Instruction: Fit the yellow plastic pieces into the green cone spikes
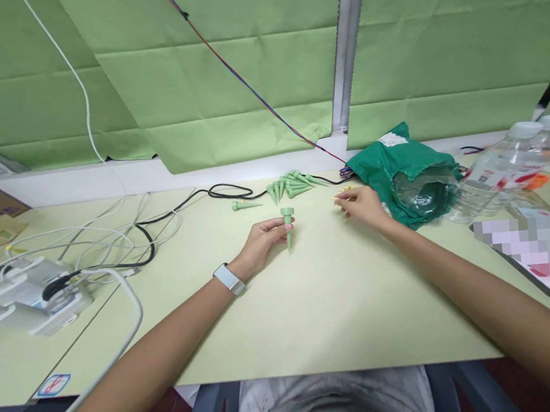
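My left hand (260, 244) is closed on a light green plastic plant-watering spike (287, 212). The spike is upright, with its wide cap on top and its narrow point down. To the right, my right hand (365, 208) pinches a small pale yellow piece (335, 199) just over the table; its exact kind is too small to tell. Several tiny yellow pieces (348, 188) lie right behind those fingers. Farther back is a cluster of similar green spikes (297, 184), and one lone spike (245, 205) rests on its side left of them.
Beside my right hand stands a torn green plastic bag (402, 164). Clear water bottles (500, 166) and a blurred flat object (536, 252) are at the right. White power adapters (39, 294) with tangled cables cover the left. A black cable (229, 190) runs along the back.
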The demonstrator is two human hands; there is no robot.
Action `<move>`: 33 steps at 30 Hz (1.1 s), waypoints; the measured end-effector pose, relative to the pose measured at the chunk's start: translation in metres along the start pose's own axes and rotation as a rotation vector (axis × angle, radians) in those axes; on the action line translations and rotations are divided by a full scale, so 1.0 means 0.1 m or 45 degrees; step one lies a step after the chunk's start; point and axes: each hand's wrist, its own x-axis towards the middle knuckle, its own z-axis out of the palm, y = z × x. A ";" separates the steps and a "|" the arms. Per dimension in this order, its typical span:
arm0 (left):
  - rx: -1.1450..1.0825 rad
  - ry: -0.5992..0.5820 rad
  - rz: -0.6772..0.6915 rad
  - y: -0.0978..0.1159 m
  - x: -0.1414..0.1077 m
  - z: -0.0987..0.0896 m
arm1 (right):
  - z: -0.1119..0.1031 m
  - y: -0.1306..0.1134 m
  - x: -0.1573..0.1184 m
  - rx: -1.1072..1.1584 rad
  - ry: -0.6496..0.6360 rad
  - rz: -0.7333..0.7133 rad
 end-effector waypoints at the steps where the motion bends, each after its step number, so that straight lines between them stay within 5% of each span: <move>1: 0.008 -0.009 -0.001 -0.01 0.00 0.00 | -0.08 0.06 0.11 -0.095 0.049 0.012; 5: 0.009 -0.013 0.000 -0.01 0.00 0.02 | -0.30 0.25 0.46 -0.229 0.184 0.061; 12: -0.013 -0.008 -0.012 -0.02 0.01 0.01 | -0.35 0.41 0.70 -0.469 0.098 0.142; 18: -0.021 -0.021 -0.004 -0.02 0.00 0.03 | -0.32 0.46 0.75 -0.862 0.124 0.112; 25: -0.035 -0.007 0.011 -0.03 0.00 0.02 | -0.21 0.34 0.61 -0.874 0.189 0.072; 29: -0.090 0.013 0.045 -0.04 0.01 0.03 | 0.09 0.02 0.30 -0.463 -0.065 -0.248; 33: -0.125 0.020 0.078 -0.06 0.01 0.03 | 0.50 -0.32 -0.13 0.169 -0.573 -0.185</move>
